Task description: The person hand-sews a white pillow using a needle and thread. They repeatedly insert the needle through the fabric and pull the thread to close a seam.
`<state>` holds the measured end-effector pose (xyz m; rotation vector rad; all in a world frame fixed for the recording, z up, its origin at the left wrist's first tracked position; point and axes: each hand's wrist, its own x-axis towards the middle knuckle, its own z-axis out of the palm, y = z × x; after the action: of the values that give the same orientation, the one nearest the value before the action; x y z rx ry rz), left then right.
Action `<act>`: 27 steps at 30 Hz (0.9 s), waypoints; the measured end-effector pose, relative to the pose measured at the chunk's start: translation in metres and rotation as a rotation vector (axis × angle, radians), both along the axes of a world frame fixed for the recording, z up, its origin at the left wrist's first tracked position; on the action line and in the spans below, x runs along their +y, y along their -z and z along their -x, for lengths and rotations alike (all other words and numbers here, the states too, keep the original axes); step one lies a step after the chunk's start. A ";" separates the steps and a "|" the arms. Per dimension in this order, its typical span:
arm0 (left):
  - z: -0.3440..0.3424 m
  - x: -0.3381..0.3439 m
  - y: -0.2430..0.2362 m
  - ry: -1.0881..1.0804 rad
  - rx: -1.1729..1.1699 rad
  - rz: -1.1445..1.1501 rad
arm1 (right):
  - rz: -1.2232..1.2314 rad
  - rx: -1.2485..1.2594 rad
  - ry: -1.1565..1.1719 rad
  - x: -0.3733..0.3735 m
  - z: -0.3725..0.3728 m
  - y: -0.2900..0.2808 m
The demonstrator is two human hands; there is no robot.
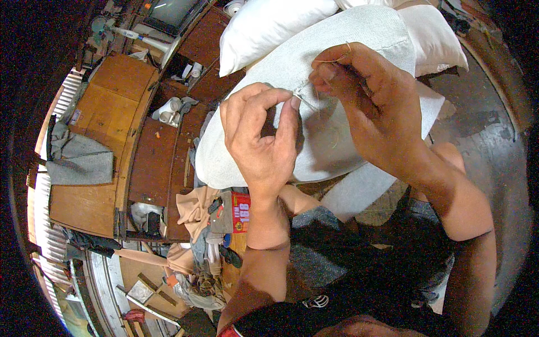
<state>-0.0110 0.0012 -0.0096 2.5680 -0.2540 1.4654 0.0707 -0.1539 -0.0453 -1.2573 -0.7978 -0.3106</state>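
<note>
A large pale, knit-covered cushion (247,163) lies in front of me, below both hands. Over its left part, my left hand (261,132) is closed in a pinch, thumb against index finger, on a small white tuft of thread (298,92). Loose thread ends stick out from the pinch. To its right, my right hand (373,95) is raised with its fingers curled and pressed together. A thin pale thread (339,58) loops over its index finger. Whether a needle is also in those fingers cannot be made out.
White pillows (269,28) are behind the cushion. On the left stands a wooden cabinet (106,106) with a grey cloth (81,157) on it. Crumpled clothes and a red box (241,210) lie left of my forearm. A grey floor (477,112) shows at right.
</note>
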 end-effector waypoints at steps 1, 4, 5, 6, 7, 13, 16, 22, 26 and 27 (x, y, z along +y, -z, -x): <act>0.000 0.000 0.000 -0.006 -0.002 0.002 | 0.000 0.016 -0.004 0.001 0.000 0.000; -0.001 0.001 0.000 -0.002 -0.012 -0.013 | 0.048 -0.083 0.069 -0.002 0.003 -0.005; -0.001 0.002 0.000 0.006 -0.008 -0.001 | 0.073 -0.141 0.108 -0.004 0.004 -0.007; -0.002 0.003 -0.001 0.014 -0.004 0.010 | 0.081 -0.144 0.120 -0.005 0.004 -0.007; -0.002 0.003 -0.001 0.020 0.000 0.020 | 0.088 -0.145 0.130 -0.005 0.003 -0.007; 0.001 0.002 -0.002 0.016 0.000 0.016 | -0.006 -0.067 0.039 -0.001 0.001 -0.003; 0.000 0.001 0.000 0.019 -0.012 0.031 | -0.030 -0.057 -0.002 -0.002 -0.001 -0.001; 0.000 0.003 0.001 0.029 -0.022 0.007 | -0.079 0.034 -0.096 0.002 0.001 0.001; 0.000 0.003 0.001 0.033 -0.026 0.032 | -0.104 0.124 -0.174 0.002 -0.001 -0.001; 0.001 0.002 0.001 0.028 -0.027 0.028 | -0.106 0.131 -0.158 0.002 0.000 -0.002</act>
<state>-0.0119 0.0036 -0.0108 2.5140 -0.2698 1.4838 0.0706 -0.1519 -0.0433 -1.0970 -0.7539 -0.1395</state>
